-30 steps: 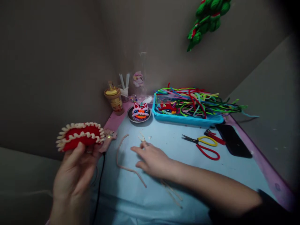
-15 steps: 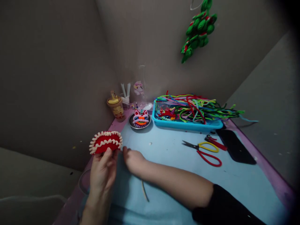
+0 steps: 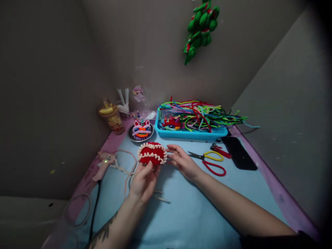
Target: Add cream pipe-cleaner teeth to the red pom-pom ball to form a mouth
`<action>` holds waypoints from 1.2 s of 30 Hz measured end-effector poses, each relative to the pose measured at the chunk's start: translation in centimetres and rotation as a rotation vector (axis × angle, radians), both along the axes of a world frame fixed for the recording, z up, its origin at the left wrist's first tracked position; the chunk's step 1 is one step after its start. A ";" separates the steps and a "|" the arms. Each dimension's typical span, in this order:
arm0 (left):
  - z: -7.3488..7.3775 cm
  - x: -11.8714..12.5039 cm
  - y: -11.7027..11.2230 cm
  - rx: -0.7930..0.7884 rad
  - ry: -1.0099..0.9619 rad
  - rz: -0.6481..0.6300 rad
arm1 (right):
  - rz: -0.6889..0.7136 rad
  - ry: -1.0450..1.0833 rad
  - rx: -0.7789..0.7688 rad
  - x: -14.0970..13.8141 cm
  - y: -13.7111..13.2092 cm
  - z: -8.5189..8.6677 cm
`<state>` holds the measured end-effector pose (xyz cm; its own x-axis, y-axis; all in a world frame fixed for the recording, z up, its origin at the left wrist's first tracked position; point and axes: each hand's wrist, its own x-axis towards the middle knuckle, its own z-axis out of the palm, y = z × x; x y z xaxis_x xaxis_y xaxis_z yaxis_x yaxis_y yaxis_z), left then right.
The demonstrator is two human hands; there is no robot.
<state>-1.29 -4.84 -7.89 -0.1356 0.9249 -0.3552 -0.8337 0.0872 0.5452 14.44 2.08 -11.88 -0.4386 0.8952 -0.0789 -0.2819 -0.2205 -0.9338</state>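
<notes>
My left hand (image 3: 145,181) grips a red fuzzy craft piece (image 3: 153,159) with curly cream trim round its edge and a wavy cream line across its middle. The thumb presses on its lower front; the other fingers are mostly hidden behind. My right hand (image 3: 183,160) is open at the right side of the piece, fingers stretched toward the trim. Whether the fingertips touch it I cannot tell. Below the hands, a thin pale strip (image 3: 162,198) lies on the blue table cover (image 3: 192,214).
A pink glue gun (image 3: 105,165) with a green light lies left among cords. Behind are a metal bowl (image 3: 137,139) with a lion-head figure (image 3: 141,130), a blue tray (image 3: 192,134) of pipe cleaners, and a cup (image 3: 112,119). Scissors (image 3: 209,160), red-handled cutters (image 3: 221,151) and a phone (image 3: 240,153) lie right.
The view has turned left. My left hand has brought the red craft piece rightward over the table. My right hand has drawn back from the left, its fingers now spread beside the piece.
</notes>
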 end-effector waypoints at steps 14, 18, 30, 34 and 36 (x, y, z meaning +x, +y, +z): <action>-1.9 3.1 2.3 -0.233 0.091 -0.080 | 0.106 0.072 -0.052 2.3 0.2 -2.2; -1.0 2.9 1.9 -0.285 0.109 -0.025 | 0.129 -0.264 -0.053 2.5 -0.3 -1.6; -2.4 -6.0 -3.4 0.179 1.696 -0.644 | -0.105 -0.500 0.175 2.6 -0.6 -2.6; -2.3 -7.7 -3.3 0.221 1.940 -0.850 | -0.208 -0.565 0.326 2.6 -1.1 -2.1; -1.9 -8.8 -3.2 0.217 1.964 -0.932 | -0.229 -0.615 0.413 2.8 -1.3 -1.4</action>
